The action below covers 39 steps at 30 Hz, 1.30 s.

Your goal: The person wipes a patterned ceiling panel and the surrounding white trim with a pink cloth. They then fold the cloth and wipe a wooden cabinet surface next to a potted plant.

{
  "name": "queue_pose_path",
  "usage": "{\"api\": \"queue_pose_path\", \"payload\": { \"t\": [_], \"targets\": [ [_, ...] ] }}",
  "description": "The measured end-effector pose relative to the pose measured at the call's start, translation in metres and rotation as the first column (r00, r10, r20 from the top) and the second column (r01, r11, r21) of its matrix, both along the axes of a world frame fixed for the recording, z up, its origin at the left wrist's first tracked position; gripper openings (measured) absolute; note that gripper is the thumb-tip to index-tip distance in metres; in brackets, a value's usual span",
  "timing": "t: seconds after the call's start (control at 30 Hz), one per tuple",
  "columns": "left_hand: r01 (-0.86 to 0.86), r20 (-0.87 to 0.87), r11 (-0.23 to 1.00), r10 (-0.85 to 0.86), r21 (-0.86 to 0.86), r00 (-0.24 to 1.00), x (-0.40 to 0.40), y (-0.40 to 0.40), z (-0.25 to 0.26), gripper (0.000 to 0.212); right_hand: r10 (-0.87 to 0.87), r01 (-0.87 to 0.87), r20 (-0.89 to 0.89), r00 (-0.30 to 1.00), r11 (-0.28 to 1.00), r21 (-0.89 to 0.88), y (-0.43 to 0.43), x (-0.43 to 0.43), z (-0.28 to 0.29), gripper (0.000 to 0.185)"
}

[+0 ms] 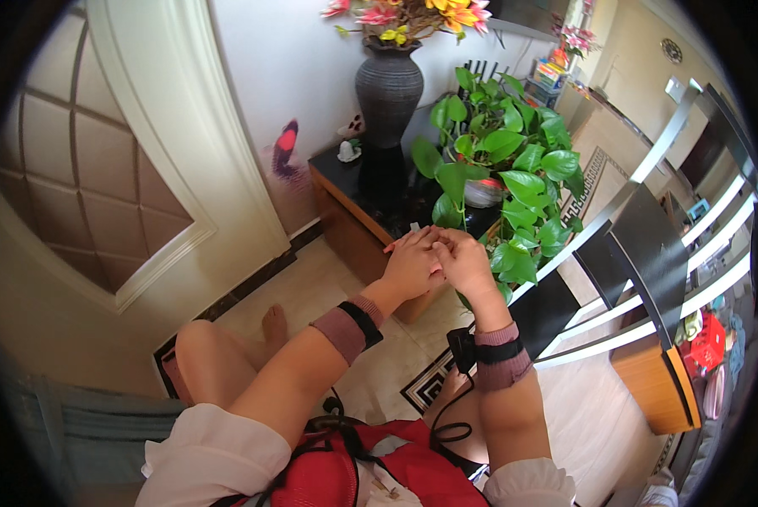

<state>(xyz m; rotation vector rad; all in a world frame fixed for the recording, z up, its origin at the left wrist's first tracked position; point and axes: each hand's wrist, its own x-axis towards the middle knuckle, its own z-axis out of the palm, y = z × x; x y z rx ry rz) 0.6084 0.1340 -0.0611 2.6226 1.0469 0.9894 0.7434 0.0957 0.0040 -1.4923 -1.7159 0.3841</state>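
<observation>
My left hand (pixel 410 263) and my right hand (pixel 464 260) meet in front of me, fingers overlapping, beside the near corner of a black-topped wooden cabinet (pixel 347 209). Bits of something orange-pink (pixel 389 247) show at the left hand's fingertips, and a small pale piece (pixel 415 226) sticks up past the fingers. The hands hide most of it, so I cannot tell what it is or which hand holds it. Just beyond my right hand hang the leaves of a potted pothos plant (pixel 502 146). Both wrists wear mauve cuffs with black straps.
A dark ribbed vase (pixel 389 95) with artificial flowers and a small white ornament (pixel 348 151) stand on the cabinet. A white-and-black shelf frame (pixel 645 247) rises at the right, with a red basket (pixel 708 342) beyond it. A padded panel (pixel 94 171) is at the left.
</observation>
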Motion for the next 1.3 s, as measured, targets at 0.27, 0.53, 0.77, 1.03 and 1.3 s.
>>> {"api": "queue_pose_path", "payload": {
  "t": [0.27, 0.53, 0.77, 1.03, 1.3],
  "targets": [
    [0.063, 0.139, 0.989, -0.082, 0.132, 0.987, -0.033, -0.006, -0.008, 0.052, -0.196, 0.17, 0.348, 0.917, 0.98, 0.104, 0.013, -0.002, -0.022, 0.032],
    [-0.123, 0.237, 0.962, 0.064, 0.245, 0.97, -0.097, 0.084, -0.04, 0.045, -0.26, 0.279, 0.549, 0.794, 0.959, 0.051, 0.019, -0.02, -0.03, 0.03],
    [0.233, 0.823, 0.79, 0.543, -0.568, 0.165, -0.171, 0.156, -0.005, 0.028, -0.189, 0.054, 0.53, 0.827, 0.964, 0.261, 0.044, -0.028, -0.053, 0.03],
    [0.307, 0.831, 0.778, 0.546, -0.549, 0.103, -0.197, 0.206, -0.035, 0.038, -0.055, -0.036, 0.452, 0.89, 0.981, 0.189, 0.058, -0.019, -0.055, 0.028],
    [0.001, 0.852, 0.863, 0.498, -0.505, 0.164, -0.148, 0.212, -0.052, 0.061, -0.043, -0.014, 0.282, 0.958, 0.98, 0.196, 0.061, -0.014, -0.058, 0.025]
  ]
}}
